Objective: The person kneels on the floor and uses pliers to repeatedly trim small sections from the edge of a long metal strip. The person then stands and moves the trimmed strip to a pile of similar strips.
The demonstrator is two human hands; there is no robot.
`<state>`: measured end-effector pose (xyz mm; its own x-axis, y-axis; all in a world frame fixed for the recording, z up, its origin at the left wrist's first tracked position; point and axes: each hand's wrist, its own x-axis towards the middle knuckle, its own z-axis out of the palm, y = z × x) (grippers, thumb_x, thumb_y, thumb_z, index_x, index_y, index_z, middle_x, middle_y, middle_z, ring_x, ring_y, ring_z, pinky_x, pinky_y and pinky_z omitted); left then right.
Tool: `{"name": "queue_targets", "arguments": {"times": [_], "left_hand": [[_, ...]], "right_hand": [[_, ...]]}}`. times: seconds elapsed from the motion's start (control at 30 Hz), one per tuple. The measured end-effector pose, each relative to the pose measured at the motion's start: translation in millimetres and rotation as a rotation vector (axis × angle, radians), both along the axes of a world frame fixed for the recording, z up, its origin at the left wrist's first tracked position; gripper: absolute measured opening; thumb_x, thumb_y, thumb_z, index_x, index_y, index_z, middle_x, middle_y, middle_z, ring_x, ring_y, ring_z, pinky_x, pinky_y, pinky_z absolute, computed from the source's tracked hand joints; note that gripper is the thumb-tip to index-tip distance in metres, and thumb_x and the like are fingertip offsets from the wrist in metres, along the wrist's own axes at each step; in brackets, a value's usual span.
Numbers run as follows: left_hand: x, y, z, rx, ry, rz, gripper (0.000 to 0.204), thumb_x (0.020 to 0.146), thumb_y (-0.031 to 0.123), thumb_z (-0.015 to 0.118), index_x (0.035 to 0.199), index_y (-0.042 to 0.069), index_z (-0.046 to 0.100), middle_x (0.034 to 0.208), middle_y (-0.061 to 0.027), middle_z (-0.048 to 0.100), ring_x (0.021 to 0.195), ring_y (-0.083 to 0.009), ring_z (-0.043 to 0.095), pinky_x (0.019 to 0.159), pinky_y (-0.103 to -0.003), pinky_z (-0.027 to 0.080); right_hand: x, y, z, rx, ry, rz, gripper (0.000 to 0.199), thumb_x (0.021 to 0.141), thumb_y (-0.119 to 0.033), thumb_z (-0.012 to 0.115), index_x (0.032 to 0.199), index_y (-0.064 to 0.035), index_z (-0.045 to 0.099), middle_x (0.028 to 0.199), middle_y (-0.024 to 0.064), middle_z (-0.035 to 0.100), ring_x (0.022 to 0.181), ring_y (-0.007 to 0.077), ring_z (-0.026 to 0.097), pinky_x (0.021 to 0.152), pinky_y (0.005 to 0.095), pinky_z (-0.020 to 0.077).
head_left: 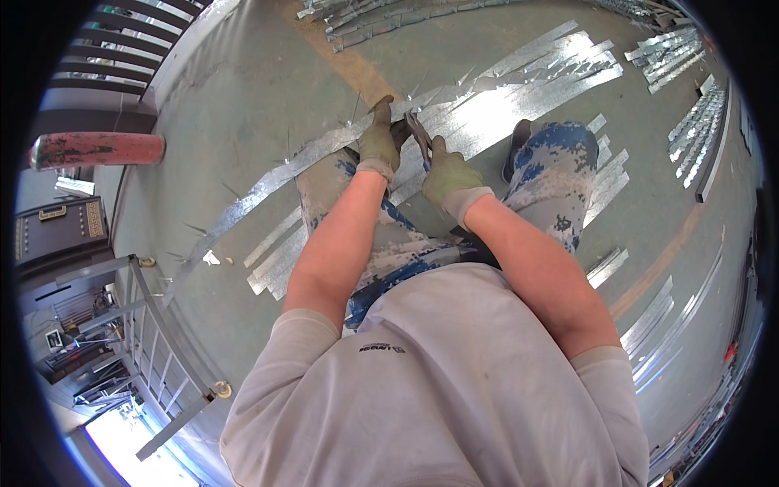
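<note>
A long, thin galvanized metal strip (pixel 264 188) with spikes sticking out along it runs slantwise across my front, over my bent leg. My left hand (pixel 377 144), in an olive glove, is closed on this strip near its middle. My right hand (pixel 451 175), gloved alike, grips a plier-like hand tool (pixel 419 136) with dark jaws and a bit of blue at the handle. The tool's jaws point up beside the strip, close to my left fingers. Whether they touch the metal is hard to tell. Several flat shiny strips (pixel 511 109) lie side by side beneath.
More metal strips lie in bundles at the right (pixel 667 57). Long spiked bars (pixel 381 28) lie at the far edge. To the left are a worn red cylinder (pixel 97 150), a dark panelled box (pixel 61 231) and a wheeled metal frame (pixel 166 325).
</note>
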<state>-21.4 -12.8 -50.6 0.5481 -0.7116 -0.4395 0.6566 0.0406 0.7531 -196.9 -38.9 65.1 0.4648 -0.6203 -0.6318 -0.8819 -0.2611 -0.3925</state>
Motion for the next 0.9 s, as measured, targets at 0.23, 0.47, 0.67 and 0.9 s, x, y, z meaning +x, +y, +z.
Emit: {"name": "queue_targets", "arguments": {"times": [0.23,0.47,0.67,0.9], "left_hand": [[-6.2,-2.2,15.7,0.022,0.051,0.05,0.048,0.116,0.036,0.064,0.156,0.01,0.059,0.13,-0.0185,0.069,0.114,-0.0325,0.074,0.1,-0.044,0.065],[-5.5,-0.2,9.0,0.015,0.053,0.073,0.048,0.115,0.038,0.065,0.155,0.01,0.059,0.143,-0.0208,0.064,0.124,-0.0389,0.073,0.106,-0.047,0.064],[-7.0,4.8,8.1,0.044,-0.011,0.072,0.053,0.115,0.044,0.064,0.154,0.009,0.059,0.143,-0.0215,0.065,0.121,-0.0369,0.074,0.106,-0.048,0.063],[-8.3,0.3,14.6,0.075,-0.046,0.055,0.052,0.115,0.046,0.063,0.152,0.01,0.062,0.13,-0.0186,0.071,0.116,-0.0309,0.076,0.105,-0.046,0.062]], "right_hand": [[-10.7,-4.4,-26.1,-0.038,-0.025,-0.018,0.06,0.099,-0.014,0.065,0.155,-0.0097,0.047,0.147,0.0257,0.065,0.136,0.0461,0.068,0.112,0.0548,0.0558],[-43.9,-20.1,-74.5,0.131,-0.114,0.038,0.059,0.094,-0.018,0.068,0.151,-0.0081,0.058,0.142,0.0233,0.069,0.133,0.0414,0.069,0.116,0.048,0.0533],[-54.9,-31.5,-103.3,0.432,-0.368,-0.134,0.057,0.093,-0.018,0.069,0.148,-0.0031,0.063,0.125,0.0219,0.068,0.094,0.0336,0.074,0.085,0.0436,0.0615],[-54.7,-41.1,-82.2,0.668,-0.471,-0.217,0.069,0.092,-0.021,0.07,0.158,-0.0064,0.059,0.094,0.0105,0.072,0.075,0.0211,0.069,0.07,0.0376,0.0604]]}}
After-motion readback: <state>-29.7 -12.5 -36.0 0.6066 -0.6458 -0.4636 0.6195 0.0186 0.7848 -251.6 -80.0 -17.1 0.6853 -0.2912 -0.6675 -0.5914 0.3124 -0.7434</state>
